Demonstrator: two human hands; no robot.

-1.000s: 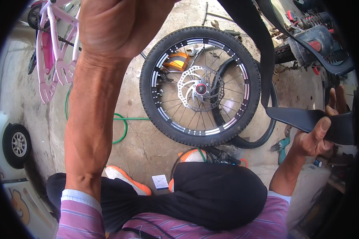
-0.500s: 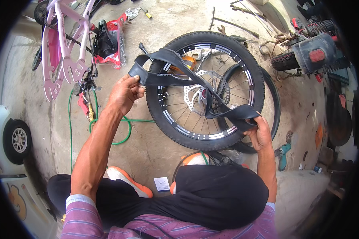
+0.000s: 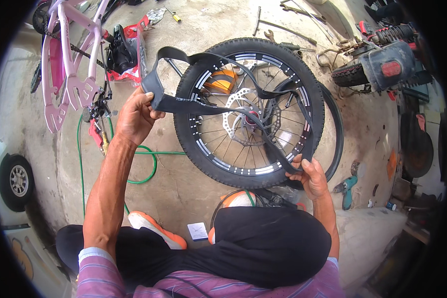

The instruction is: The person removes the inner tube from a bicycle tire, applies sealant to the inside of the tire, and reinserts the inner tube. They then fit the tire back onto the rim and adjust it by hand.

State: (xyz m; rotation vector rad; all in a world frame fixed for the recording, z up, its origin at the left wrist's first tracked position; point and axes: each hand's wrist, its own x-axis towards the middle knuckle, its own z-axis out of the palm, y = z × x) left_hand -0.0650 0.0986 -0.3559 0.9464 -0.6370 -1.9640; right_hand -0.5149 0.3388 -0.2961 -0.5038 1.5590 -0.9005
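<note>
A flat, deflated black inner tube [image 3: 186, 105] is stretched between my two hands, above a bicycle wheel lying on the floor. My left hand [image 3: 136, 118] pinches one folded end of it, left of the wheel. Over the wheel's lower right rim, my right hand [image 3: 310, 178] is closed on the other end, where the strands run close together. A short valve stem [image 3: 289, 101] shows on the tube's far strand. The wheel has a knobby black tyre [image 3: 187, 144] and a silver brake disc [image 3: 234, 124]; the tube hides parts of its spokes.
Another black tyre or tube [image 3: 337, 131] lies partly under the wheel. A pink bike frame [image 3: 48, 84] stands at left, with a green hose [image 3: 154, 170] nearby. A teal drill [image 3: 346, 189] lies at right, below a motorbike's rear [image 3: 392, 67]. Metal tools [image 3: 288, 32] lie beyond the wheel.
My left hand has moved left and slightly nearer, opening the tube into a wider loop. My right hand has shifted a little left and nearer, and the twisted strands have spread apart.
</note>
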